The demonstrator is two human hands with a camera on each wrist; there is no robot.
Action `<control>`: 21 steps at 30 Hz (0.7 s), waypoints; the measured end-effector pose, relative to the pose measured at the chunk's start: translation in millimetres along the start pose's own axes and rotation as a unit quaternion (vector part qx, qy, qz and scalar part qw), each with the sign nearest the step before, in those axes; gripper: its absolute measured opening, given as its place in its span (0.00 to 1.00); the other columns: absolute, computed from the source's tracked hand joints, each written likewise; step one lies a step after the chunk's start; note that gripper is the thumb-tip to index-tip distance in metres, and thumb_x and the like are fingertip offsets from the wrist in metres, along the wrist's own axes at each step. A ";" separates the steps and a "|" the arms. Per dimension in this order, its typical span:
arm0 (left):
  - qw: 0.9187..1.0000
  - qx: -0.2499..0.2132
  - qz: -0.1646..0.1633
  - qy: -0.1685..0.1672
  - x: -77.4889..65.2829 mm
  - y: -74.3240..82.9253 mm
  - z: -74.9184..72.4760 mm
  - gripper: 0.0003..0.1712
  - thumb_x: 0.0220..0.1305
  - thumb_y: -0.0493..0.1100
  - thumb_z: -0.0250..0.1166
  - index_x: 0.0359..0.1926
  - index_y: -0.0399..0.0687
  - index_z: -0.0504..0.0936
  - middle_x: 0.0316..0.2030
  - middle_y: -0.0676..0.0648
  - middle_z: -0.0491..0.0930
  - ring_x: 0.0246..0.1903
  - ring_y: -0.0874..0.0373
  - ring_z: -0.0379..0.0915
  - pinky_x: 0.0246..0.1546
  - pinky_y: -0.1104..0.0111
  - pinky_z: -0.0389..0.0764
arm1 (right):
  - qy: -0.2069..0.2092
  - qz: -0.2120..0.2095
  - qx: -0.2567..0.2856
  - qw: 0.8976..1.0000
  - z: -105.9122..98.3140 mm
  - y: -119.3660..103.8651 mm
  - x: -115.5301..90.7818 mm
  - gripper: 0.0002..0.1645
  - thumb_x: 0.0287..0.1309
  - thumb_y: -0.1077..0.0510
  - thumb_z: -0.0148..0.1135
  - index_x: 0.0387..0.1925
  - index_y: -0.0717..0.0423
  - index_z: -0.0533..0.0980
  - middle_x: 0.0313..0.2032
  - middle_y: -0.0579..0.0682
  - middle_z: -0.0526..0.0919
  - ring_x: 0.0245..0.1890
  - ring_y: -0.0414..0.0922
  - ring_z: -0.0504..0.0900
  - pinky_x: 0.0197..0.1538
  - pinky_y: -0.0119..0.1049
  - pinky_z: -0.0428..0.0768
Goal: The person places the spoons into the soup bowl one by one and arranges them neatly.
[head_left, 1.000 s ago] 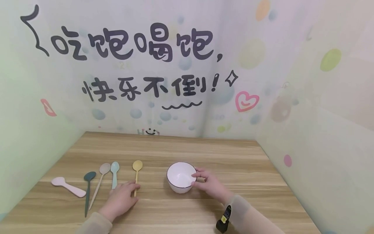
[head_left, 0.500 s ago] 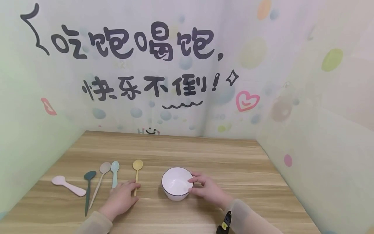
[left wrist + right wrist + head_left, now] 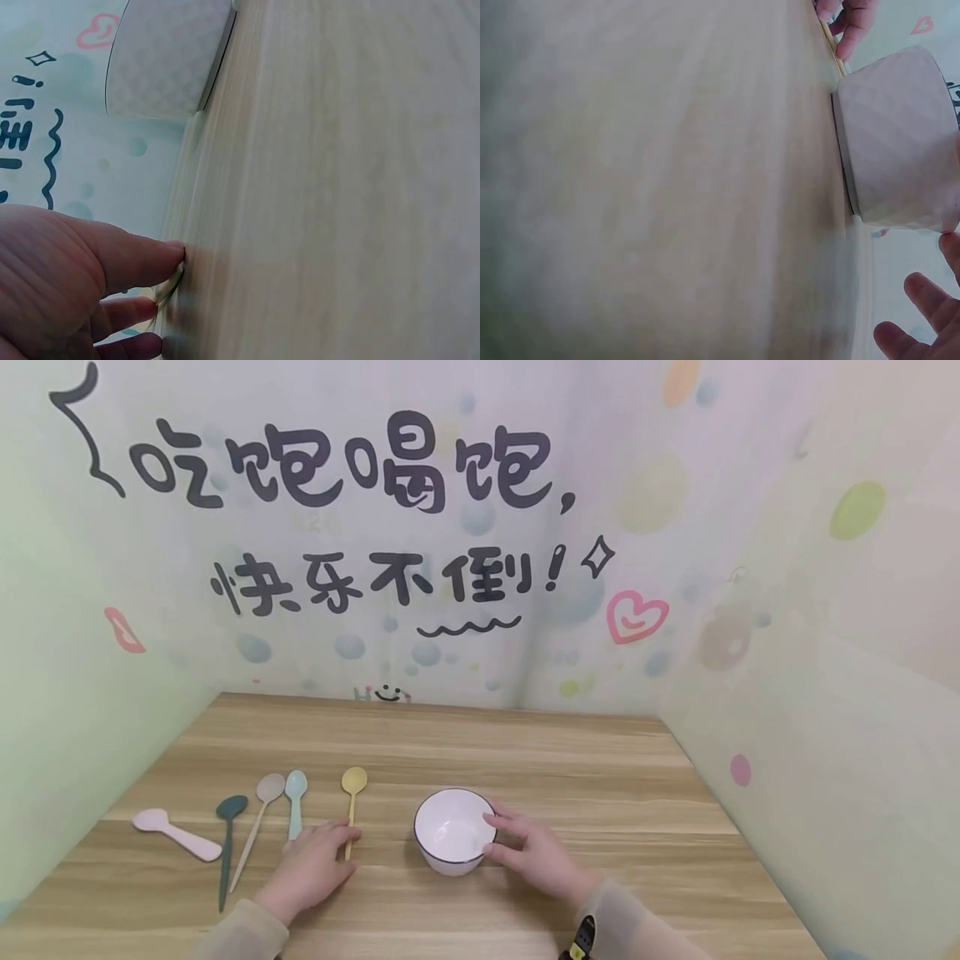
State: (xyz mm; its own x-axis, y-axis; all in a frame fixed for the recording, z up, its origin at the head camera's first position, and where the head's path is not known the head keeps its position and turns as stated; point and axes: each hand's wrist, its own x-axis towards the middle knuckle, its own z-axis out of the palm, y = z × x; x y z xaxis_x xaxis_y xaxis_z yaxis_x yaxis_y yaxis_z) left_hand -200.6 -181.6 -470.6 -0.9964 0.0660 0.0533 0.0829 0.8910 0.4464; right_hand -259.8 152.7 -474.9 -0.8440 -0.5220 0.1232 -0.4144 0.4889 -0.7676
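A white bowl (image 3: 454, 831) with a dark rim stands upright on the wooden table (image 3: 480, 747). My right hand (image 3: 536, 856) is at its right side, fingertips at the rim. In the right wrist view one fingertip touches the bowl's wall (image 3: 900, 142), and the other fingers are spread. Left of the bowl lies a yellow spoon (image 3: 354, 781). My left hand (image 3: 311, 868) rests loosely on the table, with index finger and thumb across the handle of that spoon. Between thumb and fingers a gap shows in the left wrist view. The lower end of the light blue spoon (image 3: 296, 793) is hidden by this hand.
Farther left lie a beige spoon (image 3: 270, 789), a dark green spoon (image 3: 232, 810) and a pink spoon (image 3: 183, 839). Walls printed with dots and large writing enclose the back, the left and the right side (image 3: 847, 777) of the table.
My right hand and the bowl have come nearer and slightly left over the second; the bowl has since stopped, while the hand has eased slightly right. My left hand and the spoons have stayed put.
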 end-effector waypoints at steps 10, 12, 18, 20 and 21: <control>1.000 -0.002 -0.004 0.000 4.1 2.0 -1.6 0.23 0.55 0.44 0.69 0.53 0.44 0.80 0.60 0.35 0.72 0.56 0.32 0.66 0.49 0.36 0.64 | 0.028 -0.033 -0.033 0.999 1.8 -1.1 -4.0 0.33 0.58 0.37 0.61 0.60 0.50 0.76 0.68 0.46 0.66 0.68 0.52 0.62 0.66 0.54 0.60; 1.000 -0.007 -0.005 0.003 6.7 2.3 -2.0 0.24 0.55 0.45 0.69 0.53 0.42 0.79 0.59 0.34 0.72 0.56 0.31 0.67 0.50 0.36 0.64 | 0.028 -0.030 -0.031 0.999 1.5 -1.7 -4.2 0.33 0.58 0.37 0.61 0.60 0.50 0.75 0.68 0.47 0.66 0.68 0.52 0.62 0.66 0.54 0.59; 0.999 -0.028 -0.025 0.016 18.2 -1.6 -0.3 0.31 0.58 0.46 0.67 0.58 0.32 0.74 0.55 0.29 0.74 0.54 0.31 0.69 0.52 0.40 0.69 | 0.027 -0.024 -0.028 0.999 1.1 -2.6 -4.8 0.34 0.57 0.37 0.62 0.60 0.51 0.75 0.68 0.47 0.66 0.68 0.52 0.62 0.66 0.54 0.59; 0.998 -0.038 -0.039 0.019 21.5 -2.3 -0.2 0.32 0.58 0.46 0.66 0.59 0.30 0.72 0.55 0.28 0.73 0.55 0.30 0.68 0.52 0.41 0.69 | 0.026 -0.023 -0.030 0.999 1.1 -2.5 -5.0 0.34 0.57 0.37 0.62 0.60 0.51 0.75 0.68 0.46 0.66 0.68 0.52 0.62 0.66 0.54 0.59; 0.998 -0.042 -0.045 0.021 23.0 -2.5 -0.3 0.33 0.58 0.46 0.66 0.59 0.29 0.71 0.55 0.27 0.72 0.55 0.29 0.67 0.52 0.41 0.69 | 0.026 -0.023 -0.030 0.999 1.2 -2.6 -5.2 0.34 0.57 0.37 0.62 0.60 0.51 0.75 0.68 0.46 0.66 0.68 0.52 0.63 0.66 0.54 0.59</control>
State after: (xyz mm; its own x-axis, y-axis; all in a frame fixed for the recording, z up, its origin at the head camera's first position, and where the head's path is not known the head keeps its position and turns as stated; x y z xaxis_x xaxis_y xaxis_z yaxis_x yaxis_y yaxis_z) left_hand -223.7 -182.5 -470.2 -0.9984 -0.0329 0.0455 -0.0042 0.8517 0.5240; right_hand -254.0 153.3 -474.3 -0.8394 -0.5084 0.1921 -0.4719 0.5066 -0.7216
